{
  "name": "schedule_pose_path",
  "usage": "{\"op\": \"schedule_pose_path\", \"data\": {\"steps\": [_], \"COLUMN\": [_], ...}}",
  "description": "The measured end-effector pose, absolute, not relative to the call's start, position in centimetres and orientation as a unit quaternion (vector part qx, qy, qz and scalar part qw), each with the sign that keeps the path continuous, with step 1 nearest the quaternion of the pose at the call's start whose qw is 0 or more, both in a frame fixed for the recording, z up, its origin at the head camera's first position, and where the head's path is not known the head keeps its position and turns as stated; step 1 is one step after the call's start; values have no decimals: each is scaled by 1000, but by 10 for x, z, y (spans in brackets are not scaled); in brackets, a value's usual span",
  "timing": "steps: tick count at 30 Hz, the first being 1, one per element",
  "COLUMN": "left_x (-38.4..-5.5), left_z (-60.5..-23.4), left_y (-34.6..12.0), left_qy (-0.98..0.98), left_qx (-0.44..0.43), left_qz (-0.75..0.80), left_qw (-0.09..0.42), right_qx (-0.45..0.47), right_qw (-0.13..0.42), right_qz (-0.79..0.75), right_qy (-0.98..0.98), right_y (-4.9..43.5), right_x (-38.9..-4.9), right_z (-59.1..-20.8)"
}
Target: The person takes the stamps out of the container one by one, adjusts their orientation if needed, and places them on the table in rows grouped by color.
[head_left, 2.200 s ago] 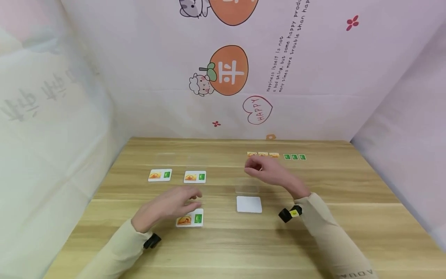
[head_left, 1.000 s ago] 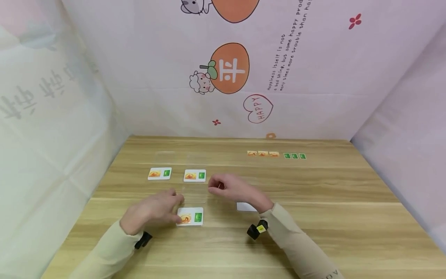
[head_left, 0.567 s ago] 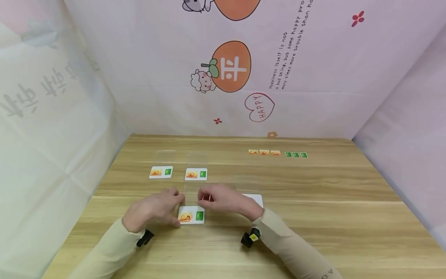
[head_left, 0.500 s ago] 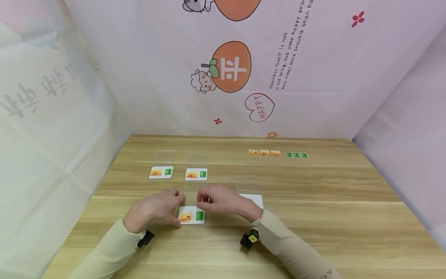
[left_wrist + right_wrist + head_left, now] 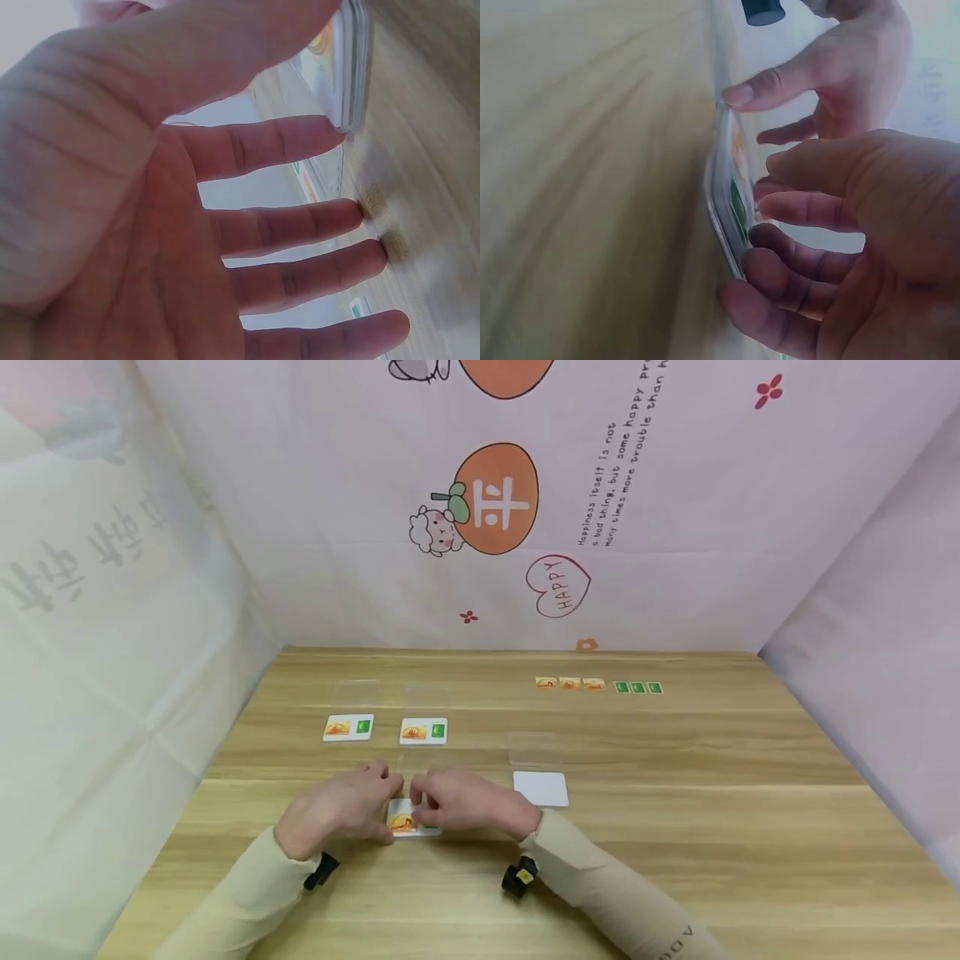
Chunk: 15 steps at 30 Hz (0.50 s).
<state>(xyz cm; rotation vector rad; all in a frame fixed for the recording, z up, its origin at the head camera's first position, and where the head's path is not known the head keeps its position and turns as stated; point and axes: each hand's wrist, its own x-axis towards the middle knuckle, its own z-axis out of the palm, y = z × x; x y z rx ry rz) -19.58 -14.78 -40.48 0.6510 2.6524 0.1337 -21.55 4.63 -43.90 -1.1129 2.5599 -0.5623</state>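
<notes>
Near the front of the table lies a small stack of white cards (image 5: 403, 820). Its top card bears an orange picture tile and a green tile (image 5: 739, 206). My left hand (image 5: 341, 806) pinches the left end of the stack between thumb and index finger. The left wrist view shows the layered card edges (image 5: 351, 67) at those tips, while the other fingers reach toward the table. My right hand (image 5: 465, 802) lies over the stack's right end, hiding most of the green tile. In the right wrist view its loosely bent fingertips (image 5: 742, 300) touch the card edge, with the thumb above.
Two tiled cards (image 5: 348, 727) (image 5: 423, 731) lie behind. A blank white card (image 5: 541, 788) lies at right. Clear plastic sheets (image 5: 534, 749) lie behind the cards. Orange picture tiles (image 5: 569, 683) and green tiles (image 5: 638, 687) line the back. Printed cloth (image 5: 652, 602) hangs around the table.
My right hand has come from the back tiles leftward and forward to the front card stack. My left hand shifted slightly left, then settled at the stack's left end.
</notes>
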Motion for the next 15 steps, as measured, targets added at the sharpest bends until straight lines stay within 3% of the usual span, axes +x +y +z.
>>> {"op": "schedule_pose_path", "data": {"steps": [15], "left_x": [-193], "left_z": [-406], "left_y": [-146], "left_qy": [951], "left_qx": [242], "left_qz": [48], "left_qw": [187], "right_qx": [-367], "right_qw": [134], "right_qz": [-161], "right_qy": [906], "right_y": [40], "right_x": [-206], "right_z": [-441]}}
